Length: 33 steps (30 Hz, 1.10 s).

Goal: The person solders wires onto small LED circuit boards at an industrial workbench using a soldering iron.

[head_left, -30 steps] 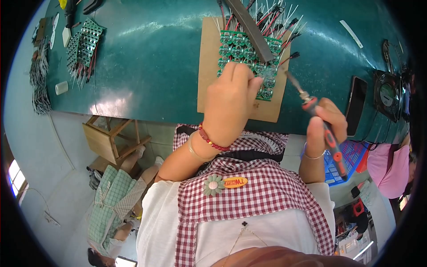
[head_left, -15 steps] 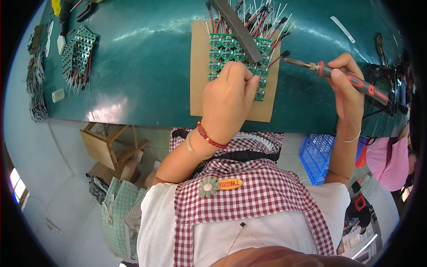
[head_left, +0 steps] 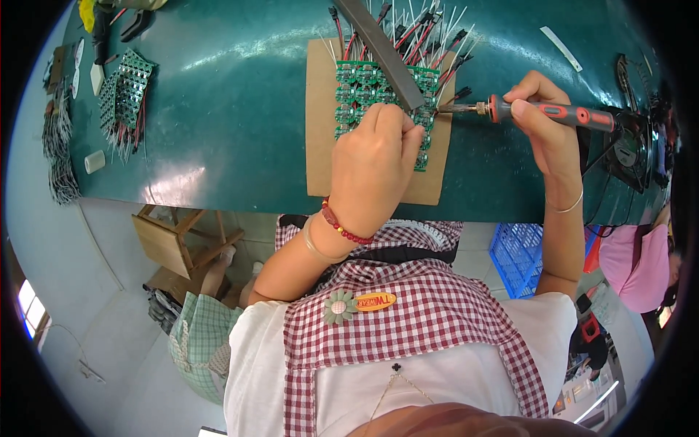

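My left hand (head_left: 375, 156) is closed over a panel of green circuit boards (head_left: 353, 95), its fingertips pinched together; what they hold, if anything, is hidden beneath them. In my right hand (head_left: 546, 135) is a soldering iron (head_left: 502, 109) with a grey and red handle. It points left, and its tip reaches the right edge of the panel, close to my left fingertips. The panel lies on a brown cardboard sheet (head_left: 320, 146). A dark flat bar (head_left: 386, 58) rests slantwise across the boards. Red, black and white wires (head_left: 422, 36) fan out behind them.
Another batch of wired boards (head_left: 131, 87) lies at the left, near a bundle of grey wires (head_left: 60, 146) and a white cylinder (head_left: 95, 162). A black fan (head_left: 630, 149) stands at the right. Below are a wooden stool (head_left: 164, 237) and a blue crate (head_left: 513, 255).
My right hand has moved the soldering iron left and levelled it, bringing its tip to the boards. The left hand stays pinched at the panel. The boards and cardboard appear slightly shifted in view.
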Each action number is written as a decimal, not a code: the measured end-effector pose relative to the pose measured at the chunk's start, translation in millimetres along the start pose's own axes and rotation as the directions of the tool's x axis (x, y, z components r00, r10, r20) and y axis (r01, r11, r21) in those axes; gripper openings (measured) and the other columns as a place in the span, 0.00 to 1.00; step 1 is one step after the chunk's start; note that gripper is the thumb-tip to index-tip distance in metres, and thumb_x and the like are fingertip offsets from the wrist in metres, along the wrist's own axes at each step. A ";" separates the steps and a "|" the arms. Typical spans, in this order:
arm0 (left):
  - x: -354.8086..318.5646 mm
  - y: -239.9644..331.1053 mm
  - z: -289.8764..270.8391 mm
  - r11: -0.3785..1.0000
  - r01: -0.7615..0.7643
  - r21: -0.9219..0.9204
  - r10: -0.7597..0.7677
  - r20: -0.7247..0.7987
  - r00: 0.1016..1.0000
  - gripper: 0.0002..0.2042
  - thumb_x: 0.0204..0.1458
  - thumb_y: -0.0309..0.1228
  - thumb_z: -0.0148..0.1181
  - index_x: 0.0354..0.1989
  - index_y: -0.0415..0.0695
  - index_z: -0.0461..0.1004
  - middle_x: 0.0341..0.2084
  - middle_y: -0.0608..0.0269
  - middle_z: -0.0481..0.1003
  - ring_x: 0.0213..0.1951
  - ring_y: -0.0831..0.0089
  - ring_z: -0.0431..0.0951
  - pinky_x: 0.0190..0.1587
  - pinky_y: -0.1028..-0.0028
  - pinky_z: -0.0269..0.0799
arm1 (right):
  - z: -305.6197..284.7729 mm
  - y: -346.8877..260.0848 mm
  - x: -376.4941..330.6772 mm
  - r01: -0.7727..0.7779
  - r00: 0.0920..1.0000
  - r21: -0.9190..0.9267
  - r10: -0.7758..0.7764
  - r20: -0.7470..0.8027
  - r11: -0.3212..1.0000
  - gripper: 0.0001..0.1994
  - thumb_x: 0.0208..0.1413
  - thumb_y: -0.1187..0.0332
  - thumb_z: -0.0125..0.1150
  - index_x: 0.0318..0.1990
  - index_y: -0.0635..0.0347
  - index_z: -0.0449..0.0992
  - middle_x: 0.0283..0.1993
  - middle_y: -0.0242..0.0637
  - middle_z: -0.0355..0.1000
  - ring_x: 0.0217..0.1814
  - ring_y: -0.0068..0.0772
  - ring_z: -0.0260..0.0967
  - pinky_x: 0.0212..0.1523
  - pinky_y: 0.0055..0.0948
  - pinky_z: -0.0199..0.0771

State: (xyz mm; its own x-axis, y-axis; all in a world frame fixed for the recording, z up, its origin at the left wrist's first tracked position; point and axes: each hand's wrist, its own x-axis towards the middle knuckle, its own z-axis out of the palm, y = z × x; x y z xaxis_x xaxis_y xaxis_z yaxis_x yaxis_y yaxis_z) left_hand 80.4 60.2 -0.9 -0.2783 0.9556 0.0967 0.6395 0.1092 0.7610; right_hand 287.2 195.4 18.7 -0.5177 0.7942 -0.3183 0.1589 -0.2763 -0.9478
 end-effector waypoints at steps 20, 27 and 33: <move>2.7 2.4 -1.5 0.996 0.006 0.083 -0.005 -0.015 1.000 0.08 0.45 0.25 0.68 0.25 0.40 0.72 0.21 0.62 0.75 0.20 0.72 0.75 0.23 0.74 0.70 | -9.9 -6.8 13.3 0.093 0.975 -0.119 -0.066 0.212 0.989 0.08 0.49 0.67 0.66 0.32 0.61 0.76 0.31 0.29 0.72 0.32 0.15 0.63 0.33 0.18 0.60; 1.6 0.6 2.6 0.997 0.016 0.071 -0.017 0.013 1.000 0.09 0.47 0.27 0.66 0.26 0.42 0.69 0.23 0.60 0.73 0.22 0.60 0.75 0.22 0.65 0.69 | -12.4 -11.2 19.1 0.088 0.969 -0.140 -0.052 0.240 0.986 0.09 0.49 0.66 0.66 0.32 0.61 0.76 0.30 0.29 0.71 0.32 0.15 0.63 0.33 0.18 0.60; -1.1 -1.3 -13.7 0.998 0.032 -0.054 -0.035 -0.063 0.997 0.06 0.47 0.21 0.66 0.28 0.38 0.73 0.22 0.61 0.71 0.19 0.72 0.70 0.24 0.75 0.67 | -16.3 -16.8 0.0 0.232 0.971 -0.067 -0.226 0.081 0.970 0.08 0.48 0.68 0.65 0.32 0.61 0.75 0.30 0.30 0.69 0.31 0.18 0.62 0.34 0.19 0.59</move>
State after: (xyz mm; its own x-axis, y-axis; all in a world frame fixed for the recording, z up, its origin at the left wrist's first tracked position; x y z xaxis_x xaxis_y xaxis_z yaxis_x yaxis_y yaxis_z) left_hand 70.0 55.3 6.8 -0.3452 0.9321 0.1099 0.5907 0.1248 0.7972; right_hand 298.2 208.8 34.3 -0.6064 0.7897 -0.0934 0.0910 -0.0477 -0.9947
